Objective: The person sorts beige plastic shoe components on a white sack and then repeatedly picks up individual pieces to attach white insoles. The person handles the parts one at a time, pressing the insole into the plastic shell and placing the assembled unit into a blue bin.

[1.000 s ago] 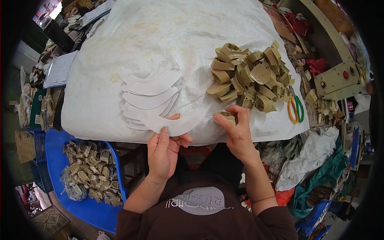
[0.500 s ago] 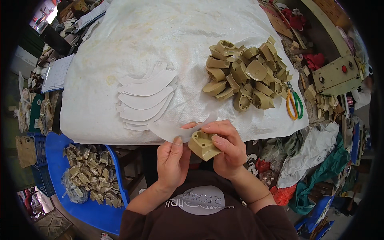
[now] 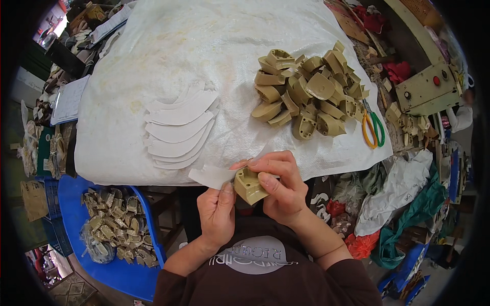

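Over the table's near edge, my right hand grips an olive-tan shoe heel, its holed end facing up. Between the thumb and fingers of my left hand is a thin white curved strip, pressed against the heel's left side. The strip's left end sticks out freely, while the rest is hidden behind the heel and fingers. Left of centre on the table lies a fanned stack of similar white strips. A heap of bare heels sits to the right.
Scissors with orange and green handles lie beside the heap. At lower left, a blue bin contains many glittery heels. A control box stands at right, above crumpled plastic bags. A clipboard with paper rests at left.
The strip's right end, which stuck up behind the heel, now lies out of sight against it. Both hands and the heel have shifted slightly left in the picture, as has the whole scene.
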A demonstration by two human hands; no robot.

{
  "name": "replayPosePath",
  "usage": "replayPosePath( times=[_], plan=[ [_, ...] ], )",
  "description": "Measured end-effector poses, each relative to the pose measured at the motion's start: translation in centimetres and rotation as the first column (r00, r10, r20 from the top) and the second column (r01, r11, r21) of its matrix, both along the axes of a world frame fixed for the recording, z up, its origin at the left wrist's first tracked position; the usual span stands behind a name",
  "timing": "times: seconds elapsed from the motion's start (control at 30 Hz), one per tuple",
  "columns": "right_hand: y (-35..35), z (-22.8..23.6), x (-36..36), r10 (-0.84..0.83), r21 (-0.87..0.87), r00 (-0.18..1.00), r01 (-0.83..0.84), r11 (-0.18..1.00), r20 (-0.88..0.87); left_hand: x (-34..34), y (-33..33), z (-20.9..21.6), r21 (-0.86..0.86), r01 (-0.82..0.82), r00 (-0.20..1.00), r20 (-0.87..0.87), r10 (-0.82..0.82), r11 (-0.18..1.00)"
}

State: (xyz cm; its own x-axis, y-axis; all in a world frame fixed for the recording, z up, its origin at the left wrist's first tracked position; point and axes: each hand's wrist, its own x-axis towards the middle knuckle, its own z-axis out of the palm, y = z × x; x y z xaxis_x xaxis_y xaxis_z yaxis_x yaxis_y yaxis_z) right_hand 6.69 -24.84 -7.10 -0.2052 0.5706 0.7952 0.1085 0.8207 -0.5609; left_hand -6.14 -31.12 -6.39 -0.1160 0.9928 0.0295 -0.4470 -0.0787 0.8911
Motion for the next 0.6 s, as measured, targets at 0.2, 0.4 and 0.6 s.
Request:
replayPosePath(
  times=[0.2, 0.4, 0.6],
  plan=[
    [0.4, -0.3, 0.3, -0.105, 0.065, 0.990, 0.099, 0.993, 0.097, -1.5, 0.7, 0.4, 0.134, -0.010, 0.913, -0.402, 0.064, 0.991],
    [0.0, 1.4, 1.1, -0.229, 0.137, 0.912, 0.192, 0.972, 0.342, -2.6, 1.1, 1.9, 0.186, -0.153, 0.750, -0.617, 0.237, 0.970],
    [-0.8, 2.9, 1.1, -0.196, 0.010, 0.774, 0.238, 0.971, 0.602, -1.5, 0.8, 0.8, 0.245, -0.151, 0.657, -0.699, 0.282, 0.958]
  ],
)
